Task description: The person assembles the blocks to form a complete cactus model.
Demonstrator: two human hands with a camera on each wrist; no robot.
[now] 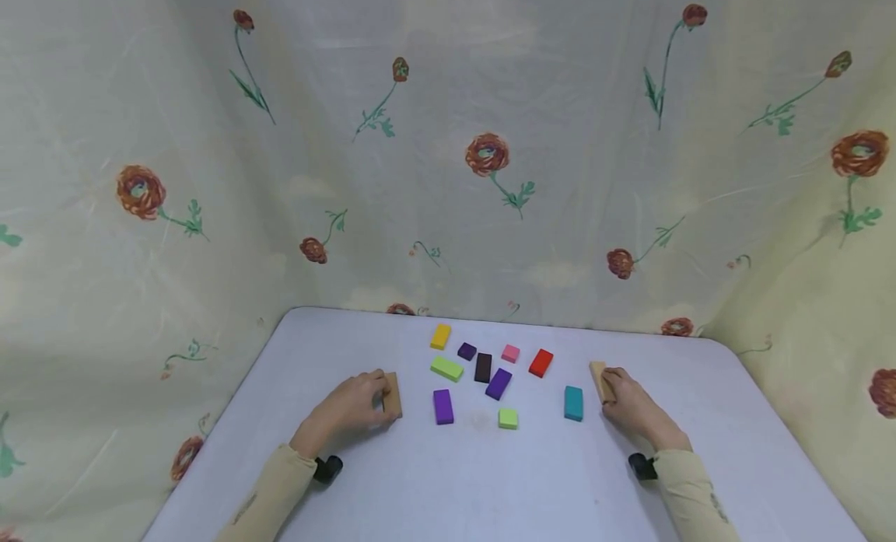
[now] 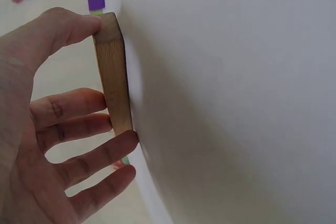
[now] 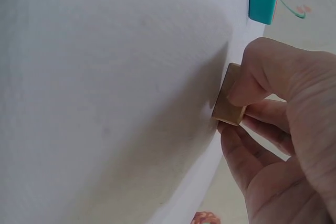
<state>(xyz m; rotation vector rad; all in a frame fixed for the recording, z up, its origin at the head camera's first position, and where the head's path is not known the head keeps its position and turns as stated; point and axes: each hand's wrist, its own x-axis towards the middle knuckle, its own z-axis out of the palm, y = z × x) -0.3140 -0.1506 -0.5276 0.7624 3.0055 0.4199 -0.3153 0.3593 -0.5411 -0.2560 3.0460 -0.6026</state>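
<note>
At the left of the block group, my left hand [image 1: 353,402] grips a plain wooden block [image 1: 394,396] by its ends. The left wrist view shows the thumb on one end of this block [image 2: 113,72] and fingertips along its side and far end. Over on the right, my right hand [image 1: 632,406] pinches another plain wooden block [image 1: 598,376]. In the right wrist view the thumb presses one face of that block [image 3: 227,110], with fingers behind and under it. Closest to the right hand lies a teal block [image 1: 573,403]; a purple block [image 1: 443,407] is nearest the left.
Between the hands lie a yellow block [image 1: 440,337], a lime block [image 1: 446,368], a dark brown block [image 1: 483,368], a red block [image 1: 541,363], a pink block [image 1: 510,353] and several others. Flowered cloth [image 1: 448,176] hangs behind the white table [image 1: 448,480].
</note>
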